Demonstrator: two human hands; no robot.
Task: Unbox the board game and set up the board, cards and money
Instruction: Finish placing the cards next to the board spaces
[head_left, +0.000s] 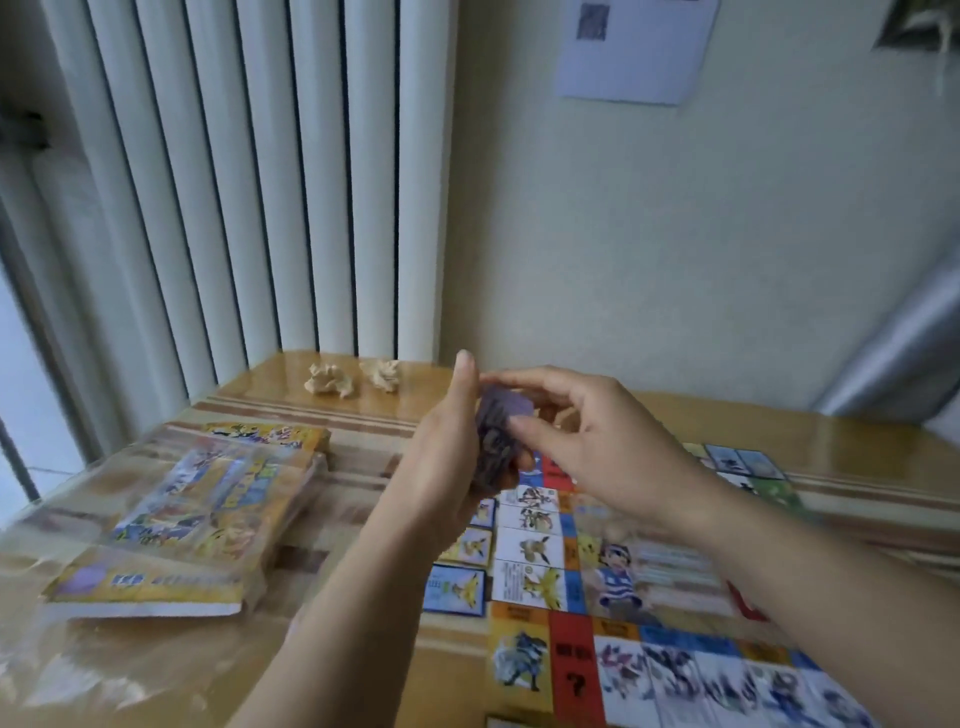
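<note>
My left hand (441, 457) holds a small stack of purple play-money notes (496, 441) upright above the board's far left corner. My right hand (587, 431) reaches in from the right and pinches the top of the same stack with thumb and fingers. The colourful game board (613, 613) lies flat on the table at the lower right, its squares printed with cartoon creatures. Blue-framed cards (457, 590) lie in a column along the board's left edge. The yellow game box (192, 514) lies at the left on crinkled clear plastic wrap.
Two crumpled beige paper balls (332, 382) sit at the table's far edge by the white vertical blinds (260, 182). The wooden table (363, 654) meets a cream wall at the back. A grey pipe (904, 343) runs down at the right.
</note>
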